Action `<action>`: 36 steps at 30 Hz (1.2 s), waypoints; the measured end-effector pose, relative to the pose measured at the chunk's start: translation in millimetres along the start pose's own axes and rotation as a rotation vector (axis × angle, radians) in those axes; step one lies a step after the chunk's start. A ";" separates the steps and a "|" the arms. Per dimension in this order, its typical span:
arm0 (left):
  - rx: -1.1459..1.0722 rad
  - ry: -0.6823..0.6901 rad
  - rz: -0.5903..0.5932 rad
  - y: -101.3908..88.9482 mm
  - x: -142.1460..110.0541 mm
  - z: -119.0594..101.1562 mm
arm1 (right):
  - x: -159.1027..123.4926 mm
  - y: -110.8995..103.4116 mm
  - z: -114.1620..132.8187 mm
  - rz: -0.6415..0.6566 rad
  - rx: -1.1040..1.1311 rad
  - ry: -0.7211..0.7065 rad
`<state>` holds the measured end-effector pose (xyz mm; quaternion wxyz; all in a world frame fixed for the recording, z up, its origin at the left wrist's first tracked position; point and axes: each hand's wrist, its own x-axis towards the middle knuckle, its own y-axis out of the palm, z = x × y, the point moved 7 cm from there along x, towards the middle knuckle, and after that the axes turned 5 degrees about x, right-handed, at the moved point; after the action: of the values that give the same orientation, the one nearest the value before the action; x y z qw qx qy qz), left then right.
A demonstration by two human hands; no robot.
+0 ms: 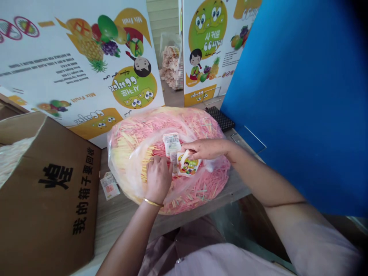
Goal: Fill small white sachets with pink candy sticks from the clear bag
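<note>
A large clear plastic bag (184, 124) packed with pink and yellow sticks fills the middle of the view. My left hand (156, 180), with a gold bangle (153, 202) on its wrist, lies curled on the bag. Its fingertips are beside a narrow clear packet (173, 161). My right hand (205, 148) reaches in from the right, its fingers over a small printed sachet (188, 165) with cartoon figures. A labelled clear packet (171, 143) lies just above both hands on the bag.
A brown cardboard box (48, 195) with black Chinese print stands at the left. Printed fruit cartons (86, 50) rise behind the bag, and a blue panel (293, 96) stands right. A black perforated mat (220, 118) and a loose packet (110, 186) lie on the wooden table (120, 222).
</note>
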<state>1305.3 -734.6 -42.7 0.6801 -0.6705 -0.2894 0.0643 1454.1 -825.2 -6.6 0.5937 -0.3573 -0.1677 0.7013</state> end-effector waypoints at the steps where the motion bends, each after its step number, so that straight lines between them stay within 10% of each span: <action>1: -0.036 0.006 -0.009 1.2 2.0 -0.9 | 1.7 0.4 -1.1 0.006 0.009 -0.007; 11: -0.065 -0.123 -0.137 -3.6 70.4 15.1 | 50.5 -42.7 1.3 -0.078 0.015 -0.148; 21: -0.164 -0.036 -0.110 11.3 30.9 -9.8 | 110.1 -69.3 -21.9 -0.197 -0.288 0.029; 36: 0.025 0.063 -0.040 20.5 52.1 -19.5 | 40.4 -105.4 -43.4 -0.383 -0.056 0.061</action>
<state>1363.8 -725.0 -44.8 0.6983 -0.6578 -0.2803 0.0329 1558.0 -769.8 20.8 0.7109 -0.3560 -0.2340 0.5595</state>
